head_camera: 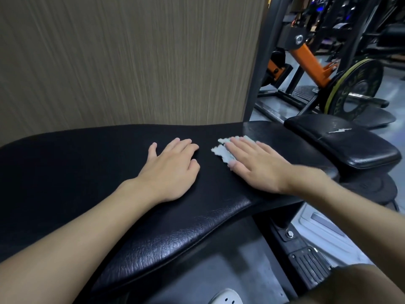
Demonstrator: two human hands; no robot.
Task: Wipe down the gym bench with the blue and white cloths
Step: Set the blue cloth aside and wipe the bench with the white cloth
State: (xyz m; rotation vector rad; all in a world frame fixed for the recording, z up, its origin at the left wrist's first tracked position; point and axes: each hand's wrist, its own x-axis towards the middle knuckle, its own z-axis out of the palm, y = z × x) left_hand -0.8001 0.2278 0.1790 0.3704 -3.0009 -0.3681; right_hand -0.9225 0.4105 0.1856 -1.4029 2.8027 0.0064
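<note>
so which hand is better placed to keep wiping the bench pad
Right. The right hand lies flat on the pale cloth, pressing it onto the black bench pad. The left hand rests bare on the pad with no cloth under it.

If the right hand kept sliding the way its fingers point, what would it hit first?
The right hand, flat on the pale cloth, points up-left along the black bench pad. It would probably cross bare pad, passing just beyond the left hand's fingertips, towards the wood-grain wall. Depth is unclear.
</note>
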